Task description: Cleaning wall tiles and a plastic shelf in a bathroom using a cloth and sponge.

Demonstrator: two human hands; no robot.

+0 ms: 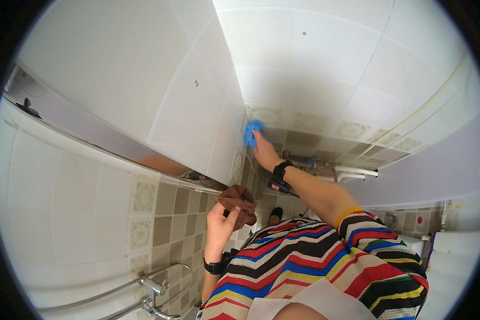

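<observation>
My right hand [266, 154] grips a blue cloth [254, 134] and holds it against the tiled wall by the corner, at the patterned border tiles [270, 116]. Part of the cloth is hidden by my fingers. Lower and to the left, my left hand [222, 226] holds a crumpled brown cloth [240, 204] between thumb and fingers. That cloth is close to the end of a long reflective strip [160, 160]; whether they touch I cannot tell. Black bands circle both wrists.
Pipes with valves [324, 168] run along the wall right of my right forearm. A chrome mixer tap [154, 286] with a shower rail is at lower left. A pale panel [420, 172] curves along the right side. One dark shoe [277, 214] shows on the tiled floor.
</observation>
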